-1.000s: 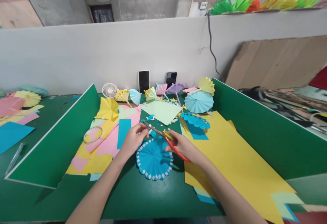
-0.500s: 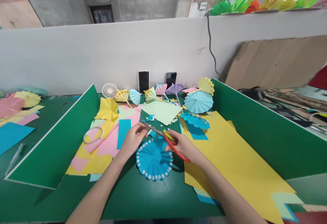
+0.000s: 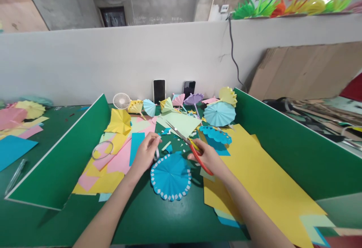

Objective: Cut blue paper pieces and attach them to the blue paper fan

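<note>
My left hand (image 3: pixel 146 150) is closed in a pinch on a narrow white strip (image 3: pixel 156 154), whose end dangles below the fingers; its material is unclear. In my right hand (image 3: pixel 208 156) are the scissors (image 3: pixel 197 156), with red and yellow handles and blades pointing up and left, away from the strip. Between and below both hands lies a pleated blue paper disc (image 3: pixel 171 176) with small white squares along much of its scalloped rim. Just above the disc are blue paper scraps (image 3: pixel 169 148) and a pale green sliver.
Coloured sheets and a clear ring (image 3: pixel 102 150) lie at left. A large yellow sheet (image 3: pixel 249 168) covers the right side. Small paper umbrellas (image 3: pixel 194 99), a white fan (image 3: pixel 121 100) and two phones (image 3: pixel 159 91) stand at the back. Green boards (image 3: pixel 283 146) wall both sides.
The scissors have moved right, away from my left hand. My left hand's pinch has shifted slightly left, and the white strip now shows beneath it.
</note>
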`<state>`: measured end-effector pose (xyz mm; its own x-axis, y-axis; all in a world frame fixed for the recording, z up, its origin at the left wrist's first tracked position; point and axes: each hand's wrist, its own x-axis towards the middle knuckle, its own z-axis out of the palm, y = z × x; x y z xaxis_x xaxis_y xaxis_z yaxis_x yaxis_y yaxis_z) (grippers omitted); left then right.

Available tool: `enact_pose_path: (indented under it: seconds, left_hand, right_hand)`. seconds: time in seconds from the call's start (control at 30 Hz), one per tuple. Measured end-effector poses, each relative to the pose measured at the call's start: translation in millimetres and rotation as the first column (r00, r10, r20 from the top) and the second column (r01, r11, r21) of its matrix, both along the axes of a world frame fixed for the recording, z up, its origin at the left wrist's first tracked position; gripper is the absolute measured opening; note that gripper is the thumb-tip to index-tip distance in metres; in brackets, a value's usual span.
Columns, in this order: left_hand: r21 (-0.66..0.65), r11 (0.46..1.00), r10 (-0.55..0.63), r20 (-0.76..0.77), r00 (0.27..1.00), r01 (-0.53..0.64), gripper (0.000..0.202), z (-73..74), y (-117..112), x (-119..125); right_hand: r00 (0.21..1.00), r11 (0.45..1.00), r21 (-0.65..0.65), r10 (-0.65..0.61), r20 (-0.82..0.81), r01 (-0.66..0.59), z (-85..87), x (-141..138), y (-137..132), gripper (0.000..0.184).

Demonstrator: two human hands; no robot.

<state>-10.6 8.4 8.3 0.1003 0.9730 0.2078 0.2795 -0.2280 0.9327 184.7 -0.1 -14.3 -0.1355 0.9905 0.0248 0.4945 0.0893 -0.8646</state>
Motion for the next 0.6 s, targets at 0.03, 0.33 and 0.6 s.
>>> enact_pose_path:
  seconds: [0.03, 0.33, 0.6]
  left_hand:
    - [-0.006, 1.000, 0.007, 0.018, 1.000, -0.007, 0.012, 0.3, 0.3, -0.2]
    - [-0.012, 0.998, 0.055, 0.114, 0.992, -0.054, 0.010, 1.1, 1.0, 2.7]
    - [-0.083, 0.996, 0.042, 0.085, 0.995, -0.035, 0.013, 7.3, -4.1, 4.6]
  right_hand:
    - [0.999, 0.999, -0.020, 0.035, -0.016, -0.036, -0.2, -0.4, -0.5, 0.046]
    - [0.975, 0.974, -0.068, 0.214, -0.056, -0.217, 0.8, -6.7, -7.9, 0.052]
    - [0.971, 0.971, -0.062, 0.226, -0.076, -0.231, -7.0, -9.7, -7.4, 0.050]
